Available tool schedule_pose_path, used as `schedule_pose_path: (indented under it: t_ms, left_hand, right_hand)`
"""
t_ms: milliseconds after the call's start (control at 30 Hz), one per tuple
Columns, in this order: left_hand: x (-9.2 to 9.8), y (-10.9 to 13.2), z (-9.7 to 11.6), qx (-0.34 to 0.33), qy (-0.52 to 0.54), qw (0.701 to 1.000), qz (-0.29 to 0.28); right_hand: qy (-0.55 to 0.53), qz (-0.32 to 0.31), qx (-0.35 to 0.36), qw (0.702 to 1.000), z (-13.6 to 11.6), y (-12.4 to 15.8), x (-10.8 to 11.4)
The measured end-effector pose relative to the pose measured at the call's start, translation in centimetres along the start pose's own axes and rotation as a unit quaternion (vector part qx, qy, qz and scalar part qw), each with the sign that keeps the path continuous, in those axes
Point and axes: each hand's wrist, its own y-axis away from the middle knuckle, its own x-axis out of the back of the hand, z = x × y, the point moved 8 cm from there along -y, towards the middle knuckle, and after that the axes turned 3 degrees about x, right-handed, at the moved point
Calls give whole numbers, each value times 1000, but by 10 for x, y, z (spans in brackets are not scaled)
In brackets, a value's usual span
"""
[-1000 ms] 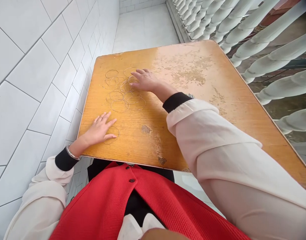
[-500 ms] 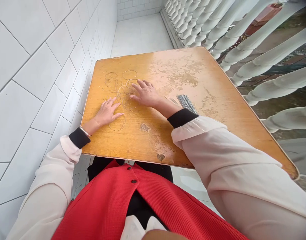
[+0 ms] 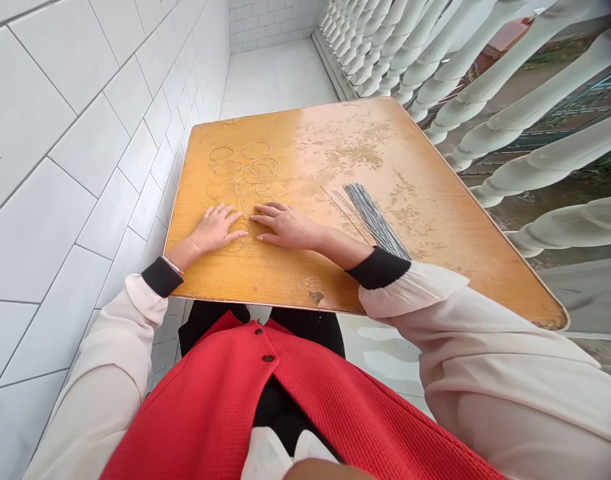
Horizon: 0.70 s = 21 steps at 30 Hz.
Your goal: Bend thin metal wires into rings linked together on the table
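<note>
View: head camera, looking forward and down past the person's chest at a wooden table (image 3: 295, 280) with a worn orange finish.

THINGS
Left hand: the left hand (image 3: 215, 228) lies flat and palm down near the table's left edge, fingers spread and pointing up and to the right.
Right hand: the right hand (image 3: 288, 225) lies flat and palm down just beside the left, its fingers pointing left toward it.
Grip: both are open, and neither closes on anything.
Wire rings: thin wire rings (image 3: 245, 175) lie flat in a loose, overlapping cluster on the table's left half. Some sit just past the fingertips of both hands, and one lower ring is partly covered by them.
Wire bundle: a bundle of thin straight wires (image 3: 371, 217) lies to the right of the rings, well clear of both palms. Its long axis runs diagonally, with the fanned tips pointing up and left and the denser end pointing down and right.
Nearer hand: the right hand and forearm are nearer the bundle, its lower end lying near the right cuff.

REST
Clothing: a red knit vest (image 3: 265, 393) with dark buttons, over cream sleeves (image 3: 485, 353) with black cuffs.
Surroundings: a white tiled wall (image 3: 60, 167) on the left, a white balustrade (image 3: 485, 87) on the right.
</note>
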Motion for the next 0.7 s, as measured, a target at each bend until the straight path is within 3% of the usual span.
schedule_pose_path:
  t_ms: [100,200,300,367,433,500,567,633,700]
  left_hand:
    - [3,10,-3,9,16,1000,17]
    - [17,19,-8,4,68,995,79]
    - [34,27,-24,21,194,966,170]
    - [37,30,-38,62,318,923,209]
    - [31,29,-49,110,438,864,225]
    - [24,25,-53,140,510,816,233]
    - [19,19,-51,151,531,798,240]
    - [17,14,-46,153,529,801,235]
    - [16,12,-40,145,491,831,216]
  right_hand:
    - [-14,9,-8,1000,-10,9,5]
    - [-68,108,-76,989,3,23,24]
    - [-207,208,-226,929,45,43,28]
    - [-319,234,-306,866,71,54,14]
    - [-366,237,-335,835,85,56,-1]
    - [-358,236,-337,838,89,54,-10]
    - [-323,227,-330,858,87,53,-13]
    - [-273,218,-320,881,79,53,-10]
    - [-208,212,-285,911,67,52,-1]
